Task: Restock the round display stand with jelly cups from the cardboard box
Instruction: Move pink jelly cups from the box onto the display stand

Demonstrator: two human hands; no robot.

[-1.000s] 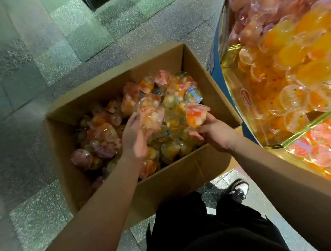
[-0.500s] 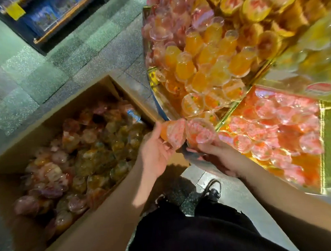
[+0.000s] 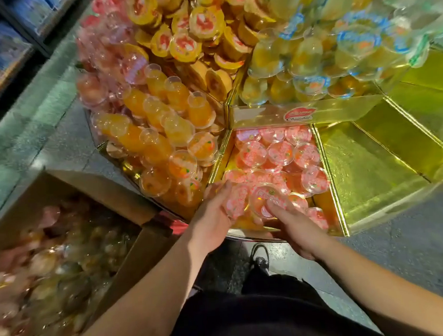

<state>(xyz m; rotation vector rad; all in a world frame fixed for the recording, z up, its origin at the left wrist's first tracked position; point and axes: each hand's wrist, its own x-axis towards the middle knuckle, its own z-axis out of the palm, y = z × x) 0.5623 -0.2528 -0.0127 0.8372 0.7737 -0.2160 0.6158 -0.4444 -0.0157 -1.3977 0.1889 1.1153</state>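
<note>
Since half a second ago: both hands carried from beside the box rim into the stand's near compartment

Item 1: left hand [image 3: 213, 215], fingers curled round a clear plastic jelly cup with pink-printed foil lid [image 3: 237, 202], lowering it at the compartment's front edge

Item 2: right hand [image 3: 295, 223], fingers laid over a second clear pink-lidded cup [image 3: 263, 199], thumb hidden; it appears to be gripped, just beside the first

Item 3: round gold-lined display stand [image 3: 367, 168], wedge compartments; the pink wedge [image 3: 280, 156] part filled, the wedge to its right bare gold, orange cups [image 3: 160, 135] heaped in the wedge to its left

Item 4: brown cardboard box [image 3: 128, 200] on the floor at left, well stocked with mixed cups, blurred

Handling, by judgement: cups light, thin-walled and slick, lids easily punctured; best held round the wall under the rim, not squeezed, and set down lid up among the others
</note>
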